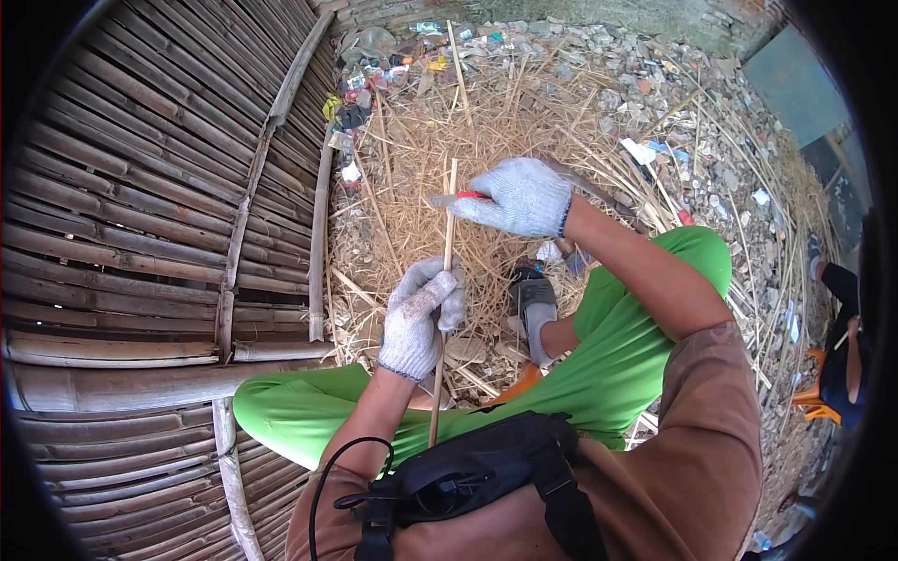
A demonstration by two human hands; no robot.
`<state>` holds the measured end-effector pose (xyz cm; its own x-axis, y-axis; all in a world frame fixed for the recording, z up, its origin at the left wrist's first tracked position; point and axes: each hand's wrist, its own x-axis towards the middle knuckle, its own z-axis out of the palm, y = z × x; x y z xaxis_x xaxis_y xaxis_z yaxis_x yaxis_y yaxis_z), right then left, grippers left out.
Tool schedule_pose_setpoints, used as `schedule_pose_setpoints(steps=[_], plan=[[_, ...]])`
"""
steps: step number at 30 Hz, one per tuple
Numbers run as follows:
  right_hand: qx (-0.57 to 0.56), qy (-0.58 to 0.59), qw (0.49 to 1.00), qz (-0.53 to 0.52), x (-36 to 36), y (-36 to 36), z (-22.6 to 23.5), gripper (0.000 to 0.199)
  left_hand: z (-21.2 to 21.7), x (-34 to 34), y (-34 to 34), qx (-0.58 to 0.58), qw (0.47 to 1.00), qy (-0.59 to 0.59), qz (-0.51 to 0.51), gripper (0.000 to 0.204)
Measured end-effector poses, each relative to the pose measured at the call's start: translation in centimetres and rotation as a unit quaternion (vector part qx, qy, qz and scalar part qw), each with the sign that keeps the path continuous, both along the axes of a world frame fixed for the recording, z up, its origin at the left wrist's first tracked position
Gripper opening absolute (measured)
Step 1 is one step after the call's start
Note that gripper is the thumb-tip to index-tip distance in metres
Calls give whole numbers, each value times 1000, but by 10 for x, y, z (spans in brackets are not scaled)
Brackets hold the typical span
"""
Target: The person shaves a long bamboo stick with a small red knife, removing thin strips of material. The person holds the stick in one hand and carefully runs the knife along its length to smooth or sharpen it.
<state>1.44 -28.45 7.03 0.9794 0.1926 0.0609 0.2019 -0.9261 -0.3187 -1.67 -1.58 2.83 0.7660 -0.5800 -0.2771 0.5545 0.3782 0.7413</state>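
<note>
My left hand [417, 316], in a whitish work glove, is closed around a thin, pale bamboo stick [450, 234]. The stick runs upright from my lap past the glove, and its upper end is free. Gloved too, my right hand [526, 198] grips a small knife [441, 200] by its red handle, which the fingers mostly cover. Its short blade points left and lies across the stick near the upper end. Whether the edge is cutting into the bamboo I cannot tell.
Straw-like bamboo shavings [421, 140] and rubble cover the ground ahead. A slatted bamboo wall [140, 206] rises at my left. Loose strips [650, 187] lie to the right. My legs in green trousers [645, 299] are bent below my hands. Another person [842, 299] sits at the far right.
</note>
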Motion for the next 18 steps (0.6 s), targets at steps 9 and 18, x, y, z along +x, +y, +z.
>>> schedule_pose_setpoints(steps=[9, 18], plan=[[-39, -79, 964, -250, 41, -106, -6, 87, 17, -12, -4, 3, 999, 19, -37, 29], [20, -29, 998, -42, 4, -11, 3, 67, 4, 3, 4, 35, 999, -8, 12, 25]])
